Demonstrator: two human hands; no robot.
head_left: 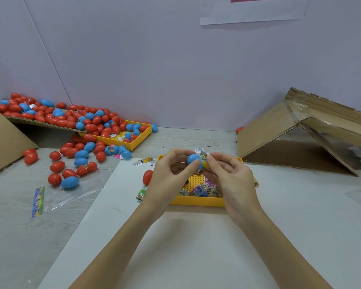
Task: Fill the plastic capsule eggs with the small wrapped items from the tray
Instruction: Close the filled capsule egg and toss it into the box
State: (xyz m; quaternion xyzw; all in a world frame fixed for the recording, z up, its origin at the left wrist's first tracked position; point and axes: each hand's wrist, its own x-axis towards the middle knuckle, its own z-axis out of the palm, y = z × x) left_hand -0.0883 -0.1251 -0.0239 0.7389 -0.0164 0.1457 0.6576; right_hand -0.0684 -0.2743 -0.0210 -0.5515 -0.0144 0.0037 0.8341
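Two bare hands meet above the near yellow plastic tray point(196, 202). The left hand point(171, 174) grips a blue plastic capsule egg half point(193, 159) between curled fingers and thumb. The right hand point(227, 176) pinches a small yellow printed wrapped item point(204, 158) at the mouth of that half, the two touching. Below them, more small wrapped packets point(200, 189) lie heaped on the tray's studded floor, and a few others point(143, 162) lie on the white sheet point(196, 247) just beside the tray's left edge. One closed red plastic egg point(147, 177) rests on the sheet next to the left wrist. Well apart to the left, loose red and blue eggs point(71, 163) spread over the grey table, many piled on a slanted cardboard flap point(35, 122) and spilling into a second yellow tray point(138, 140). An opened cardboard box point(300, 142) lies on its side at the right.
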